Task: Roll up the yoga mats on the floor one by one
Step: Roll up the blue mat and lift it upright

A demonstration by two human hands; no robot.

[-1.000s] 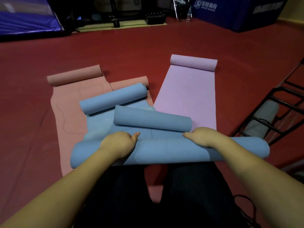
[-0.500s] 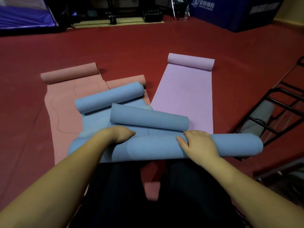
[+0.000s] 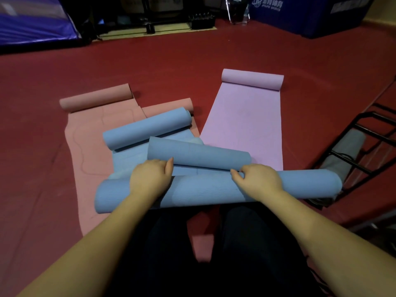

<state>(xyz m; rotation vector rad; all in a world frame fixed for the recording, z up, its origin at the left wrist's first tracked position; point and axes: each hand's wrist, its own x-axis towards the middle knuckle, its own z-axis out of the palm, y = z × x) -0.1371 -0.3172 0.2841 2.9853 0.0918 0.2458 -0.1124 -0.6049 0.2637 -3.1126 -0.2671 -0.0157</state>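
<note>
Left hand (image 3: 150,179) and right hand (image 3: 257,181), palms down on the blue roll (image 3: 203,189); fingers curl over its far side, so I cannot tell how far they spread. The roll's long axis runs left to right across the lower centre of the frame, on the red floor (image 3: 192,61). A darker blue roll (image 3: 199,155) lies just beyond.

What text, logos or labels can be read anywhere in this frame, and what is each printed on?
White logo and lettering on the dark blue block at the back right: too blurred to read.
Pale strip on the same block, further right: no characters legible.
Faint marks on the dark equipment at the back centre: illegible.
The yoga mats show only faint lines, no readable words.
</note>
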